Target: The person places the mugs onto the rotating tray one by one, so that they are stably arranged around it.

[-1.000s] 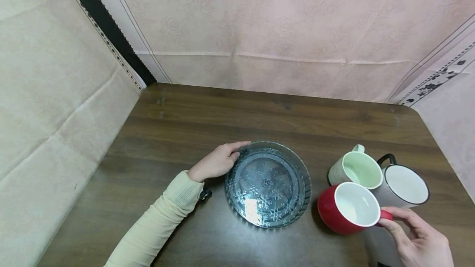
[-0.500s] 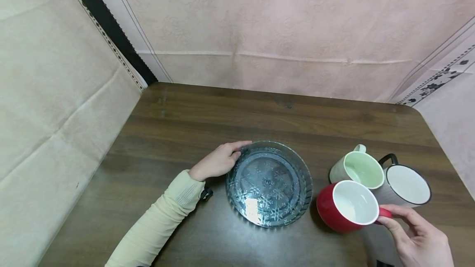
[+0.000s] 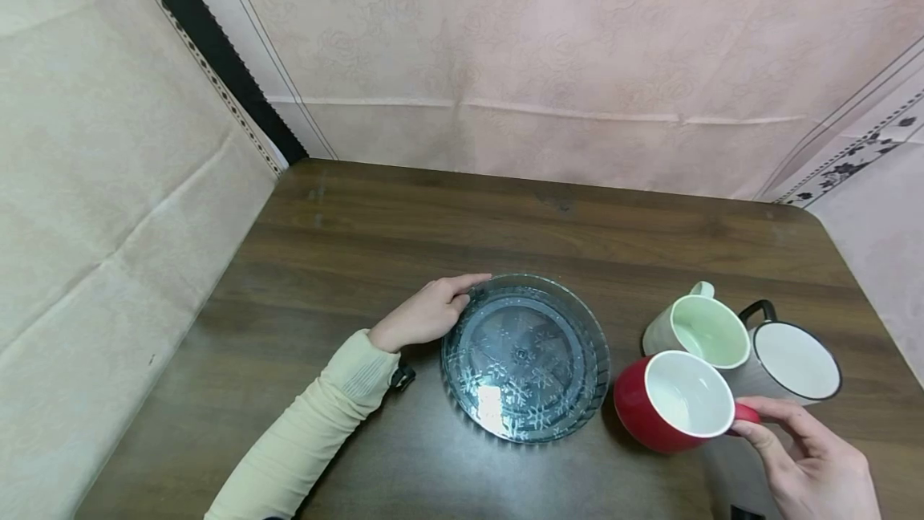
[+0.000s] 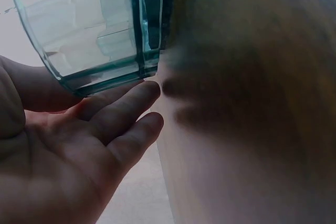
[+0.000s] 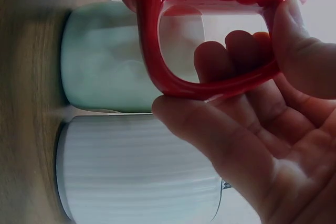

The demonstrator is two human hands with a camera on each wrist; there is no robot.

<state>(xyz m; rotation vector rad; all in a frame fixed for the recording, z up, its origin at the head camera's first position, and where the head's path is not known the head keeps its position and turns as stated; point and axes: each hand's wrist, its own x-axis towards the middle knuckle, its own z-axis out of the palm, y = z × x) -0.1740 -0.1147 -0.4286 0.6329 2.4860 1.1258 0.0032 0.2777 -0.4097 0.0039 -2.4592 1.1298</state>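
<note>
In the head view my left hand (image 3: 426, 311) touches the left rim of a round bluish glass dish (image 3: 525, 359) with a pressed snowflake pattern. Its index finger lies straight along that rim. Relaxed fingers (image 4: 128, 108) meet the dish's side in the left wrist view. At lower right, my right hand (image 3: 816, 456) pinches the handle of a red mug (image 3: 642, 404) with a white inside. The red mug is held a little above the table, tilted slightly. Right behind it stand a pale green mug (image 3: 660, 333) and a white mug (image 3: 794, 359) with a dark rim and black handle.
Everything is on a dark brown wooden table (image 3: 404, 223). Pale patterned cloth (image 3: 520, 46) hangs along its far side, with more cloth at the left (image 3: 108, 263) and right (image 3: 888, 279).
The red mug and my right hand have shifted very slightly left, nearer the glass dish. The view drifts slightly; my left hand stays at the rim.
</note>
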